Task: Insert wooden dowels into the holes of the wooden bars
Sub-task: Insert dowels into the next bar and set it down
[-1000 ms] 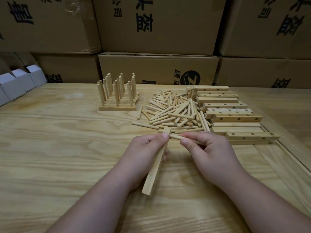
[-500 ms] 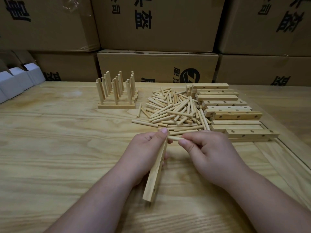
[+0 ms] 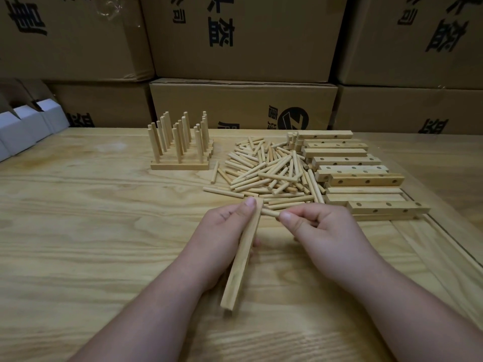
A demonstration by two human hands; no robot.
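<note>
**Dowel at the end of the held bar**

I see one wooden dowel (image 3: 269, 212) lying crosswise between my two hands, its left end meeting the far end of the held bar (image 3: 241, 257). My right hand (image 3: 324, 231) pinches the dowel between thumb and forefinger; the other fingers are curled into the palm. My left hand (image 3: 222, 236) grips the bar, thumb pressed along its upper end, fingers wrapped behind it. The bar slants from that thumb down toward me, its near end free above the table (image 3: 91, 231). I cannot tell how far the dowel sits in a hole.

Just beyond the bar's far end lies the loose dowel pile (image 3: 269, 171). Right of the pile, touching it, is a stack of drilled bars (image 3: 352, 173) with holes visible. Left of the pile stand finished bars with upright dowels (image 3: 180, 142). Behind all of these are stacked cardboard boxes (image 3: 243, 100); white cartons (image 3: 23, 126) sit at the table's far left edge.
</note>
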